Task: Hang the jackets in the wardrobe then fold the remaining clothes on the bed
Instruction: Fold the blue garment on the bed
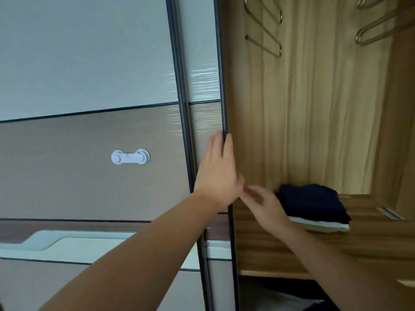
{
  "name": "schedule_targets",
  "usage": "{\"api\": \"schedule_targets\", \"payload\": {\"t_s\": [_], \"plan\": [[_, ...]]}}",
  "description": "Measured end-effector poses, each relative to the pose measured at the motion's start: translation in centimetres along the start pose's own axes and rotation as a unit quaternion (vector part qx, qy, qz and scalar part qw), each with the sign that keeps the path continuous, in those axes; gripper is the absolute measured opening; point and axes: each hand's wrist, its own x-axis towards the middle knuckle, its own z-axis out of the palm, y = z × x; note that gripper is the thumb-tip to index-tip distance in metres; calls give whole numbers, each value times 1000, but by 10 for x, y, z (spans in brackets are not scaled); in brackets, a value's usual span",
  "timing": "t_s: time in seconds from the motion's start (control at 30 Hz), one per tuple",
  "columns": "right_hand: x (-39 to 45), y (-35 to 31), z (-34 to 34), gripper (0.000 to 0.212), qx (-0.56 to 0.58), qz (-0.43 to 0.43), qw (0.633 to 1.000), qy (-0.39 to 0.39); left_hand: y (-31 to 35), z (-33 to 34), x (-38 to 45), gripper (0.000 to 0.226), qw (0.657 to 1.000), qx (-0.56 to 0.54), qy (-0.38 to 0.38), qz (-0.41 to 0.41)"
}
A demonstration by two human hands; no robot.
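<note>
Wardrobe [314, 131]: open on the right side, wood-grain interior exposed. Sliding door [202, 86] drawn across the left, dark frame edge upright at centre. Left hand [219, 173] placed on that door edge, fingers straight, tips set either side of the dark frame strip; flat contact, no curl visible. Right hand [266, 206] held just below and right of the left, close to its wrist, in front of the shelf [314, 250]; blurred, fingers appear loosely extended, nothing in the grip. Folded clothes [314, 207] stacked on the shelf, dark navy pieces over white ones, just beside the right hand, contact not determinable. Metal hangers [265, 25] suspended at top of the compartment, bare, a second group [372, 25] further right. White child lock [130, 156] fixed on the beige panel of the left door, well apart from both hands. Jackets and bed out of frame
</note>
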Motion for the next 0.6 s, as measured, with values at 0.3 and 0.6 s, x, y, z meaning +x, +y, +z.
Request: {"api": "schedule_targets", "payload": {"t_s": [0.3, 0.6], "plan": [[8, 0, 34, 14, -52, -49, 997, 25, -5, 26, 1, 81, 990, -40, -46, -125], [0, -6, 40, 19, -228, -73, 969, 62, -8, 43, -1, 89, 994, 13, -39, -104]]}}
